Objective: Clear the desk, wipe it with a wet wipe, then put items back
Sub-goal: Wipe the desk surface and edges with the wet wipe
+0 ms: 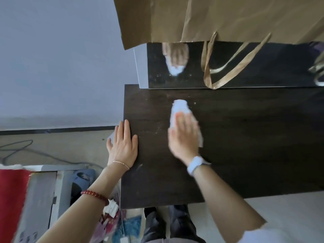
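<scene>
The dark wooden desk (245, 137) fills the middle and right of the view, with small pale specks near its back. My right hand (184, 135) lies flat on a crumpled white wet wipe (179, 106) and presses it onto the desk top; the hand is blurred. My left hand (122, 144) rests flat on the desk's left edge with its fingers apart, holding nothing. A white watch sits on my right wrist; thin and red-bead bracelets are on my left arm.
A mirror (263, 67) stands along the desk's back and reflects hand and wipe. A brown paper bag (219, 16) hangs over it, its handles (228, 67) dangling. Left of the desk are floor cables (26, 149), a blue slipper (82, 178) and a red cloth (10, 199).
</scene>
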{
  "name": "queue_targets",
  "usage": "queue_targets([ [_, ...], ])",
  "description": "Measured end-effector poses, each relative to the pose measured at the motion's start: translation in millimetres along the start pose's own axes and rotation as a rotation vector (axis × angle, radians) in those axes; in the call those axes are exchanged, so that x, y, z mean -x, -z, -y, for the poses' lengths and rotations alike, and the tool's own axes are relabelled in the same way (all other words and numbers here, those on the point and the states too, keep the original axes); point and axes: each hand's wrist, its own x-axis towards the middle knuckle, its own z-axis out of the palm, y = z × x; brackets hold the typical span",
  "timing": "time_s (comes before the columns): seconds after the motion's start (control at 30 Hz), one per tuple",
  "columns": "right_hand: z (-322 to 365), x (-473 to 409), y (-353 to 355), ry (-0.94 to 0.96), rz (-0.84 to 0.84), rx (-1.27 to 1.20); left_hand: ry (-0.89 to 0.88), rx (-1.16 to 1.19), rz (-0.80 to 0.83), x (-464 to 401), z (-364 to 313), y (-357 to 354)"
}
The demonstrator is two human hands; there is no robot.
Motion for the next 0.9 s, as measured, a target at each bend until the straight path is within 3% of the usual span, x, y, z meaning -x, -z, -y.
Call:
queue_targets([
  [0.07,26.0,11.5,-9.4,0.299,0.081,0.017,0.012,-0.028,0.0,-10.3,-1.8,2.2],
  [0.13,14.3,1.8,-1.7,0.44,0.181,0.005,0.025,-0.05,-0.002,-14.0,-3.3,2.4],
  [0.2,-26.4,-17.6,4.9,0.314,0.142,0.038,0.039,-0.021,-0.026,-13.5,-6.8,0.7],
  [0.27,-68.3,-33.8,12.5,0.027,-0.021,0.067,0.049,0.002,-0.039,-13.1,-9.1,-0.9],
  [0.33,-89.2,-44.4,20.5,-0.29,0.012,0.007,0.04,-0.01,-0.042,-12.3,-9.0,-1.7],
  [0.4,-68.1,-55.8,21.1,-0.429,0.078,-0.062,0.038,-0.014,-0.042,-13.5,-8.9,-1.7],
  [0.43,-46.9,-60.2,17.7,-0.366,0.071,-0.067,0.042,-0.014,-0.039,-13.8,-8.9,-1.9],
  [0.5,6.7,-64.8,1.8,-0.069,0.052,-0.064,0.041,-0.024,-0.034,-13.8,-6.9,-2.4],
  [0.6,69.6,-61.4,-10.6,0.296,0.175,-0.077,0.037,-0.042,-0.01,-15.3,-3.4,-1.7],
  [0.67,64.8,-69.9,-10.3,0.412,0.242,-0.041,0.03,-0.055,-0.011,-15.1,-2.9,-1.9],
  [0.73,32.9,-75.7,-7.1,0.47,0.188,-0.032,0.031,-0.059,-0.023,-15.6,-2.8,-2.3],
  [0.83,-30.9,-76.8,4.2,0.173,-0.004,0.01,0.031,-0.058,-0.035,-15.7,-3.2,-3.0],
  [0.9,-54.6,-76.8,13.0,-0.099,-0.004,0.014,0.034,-0.061,-0.034,-15.2,-3.3,-2.8],
])
